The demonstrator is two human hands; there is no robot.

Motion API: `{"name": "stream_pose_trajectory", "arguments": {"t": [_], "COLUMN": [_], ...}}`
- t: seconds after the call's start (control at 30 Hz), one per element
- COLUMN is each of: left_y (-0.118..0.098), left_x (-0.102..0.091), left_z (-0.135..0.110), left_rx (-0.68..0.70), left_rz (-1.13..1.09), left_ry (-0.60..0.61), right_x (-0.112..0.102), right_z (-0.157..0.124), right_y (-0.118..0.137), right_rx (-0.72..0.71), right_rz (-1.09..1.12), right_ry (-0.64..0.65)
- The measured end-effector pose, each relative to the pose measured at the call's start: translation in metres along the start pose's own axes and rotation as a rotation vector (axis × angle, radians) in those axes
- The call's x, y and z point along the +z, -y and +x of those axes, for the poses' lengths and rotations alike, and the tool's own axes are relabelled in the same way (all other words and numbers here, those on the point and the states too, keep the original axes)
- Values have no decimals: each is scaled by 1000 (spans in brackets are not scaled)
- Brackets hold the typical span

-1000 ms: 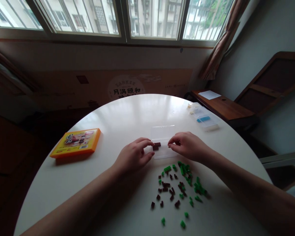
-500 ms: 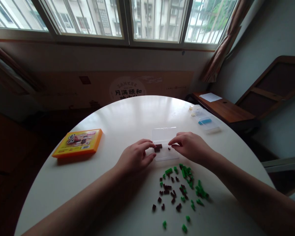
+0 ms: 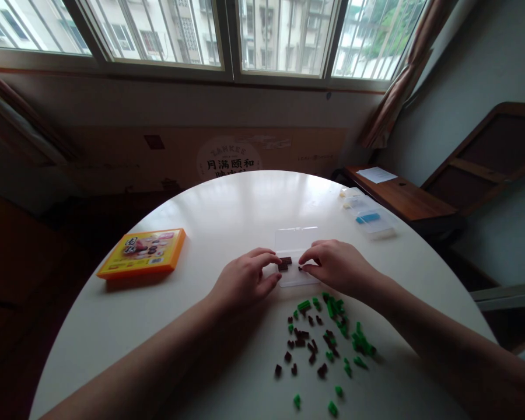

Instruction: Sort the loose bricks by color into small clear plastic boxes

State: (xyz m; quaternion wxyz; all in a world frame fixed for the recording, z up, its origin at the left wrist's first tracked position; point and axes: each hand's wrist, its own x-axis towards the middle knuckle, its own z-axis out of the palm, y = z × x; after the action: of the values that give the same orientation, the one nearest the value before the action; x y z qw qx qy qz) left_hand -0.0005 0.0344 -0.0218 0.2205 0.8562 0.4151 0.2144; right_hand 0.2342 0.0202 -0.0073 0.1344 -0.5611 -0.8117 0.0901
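Note:
Before me lies a small clear plastic box (image 3: 298, 283), its lid (image 3: 296, 238) standing up at the back. Several dark brown building bricks (image 3: 285, 263) are packed together at its left side. The fingertips of my left hand (image 3: 247, 277) rest against these bricks, with the thumb held apart near the box's left front corner. At the right of the box, my right hand (image 3: 336, 261) pinches a tiny brown brick (image 3: 300, 268) between thumb and index finger, low over the bottom.
Loose brown bricks (image 3: 300, 343) and green bricks (image 3: 362, 341) lie scattered on the white round table (image 3: 149, 332), in front of the box. An orange-yellow box (image 3: 142, 254) stands at left. More clear boxes (image 3: 378, 224), one with blue pieces (image 3: 367, 218), sit at the back right.
My right thumb and index finger have come down and closed on the tiny brown brick that lay loose in the box. The left hand stays at the packed bricks. The view has shifted slightly.

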Motion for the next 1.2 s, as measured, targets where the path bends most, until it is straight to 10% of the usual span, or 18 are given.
{"name": "stream_pose_trajectory", "arguments": {"t": [1.2], "left_y": [-2], "left_x": [1], "left_z": [-1], "left_rx": [43], "left_rz": [17], "left_ry": [-28], "right_x": [5], "right_z": [-2], "right_y": [8], "right_rx": [-162], "right_rz": [20], "right_ry": [-44]}}
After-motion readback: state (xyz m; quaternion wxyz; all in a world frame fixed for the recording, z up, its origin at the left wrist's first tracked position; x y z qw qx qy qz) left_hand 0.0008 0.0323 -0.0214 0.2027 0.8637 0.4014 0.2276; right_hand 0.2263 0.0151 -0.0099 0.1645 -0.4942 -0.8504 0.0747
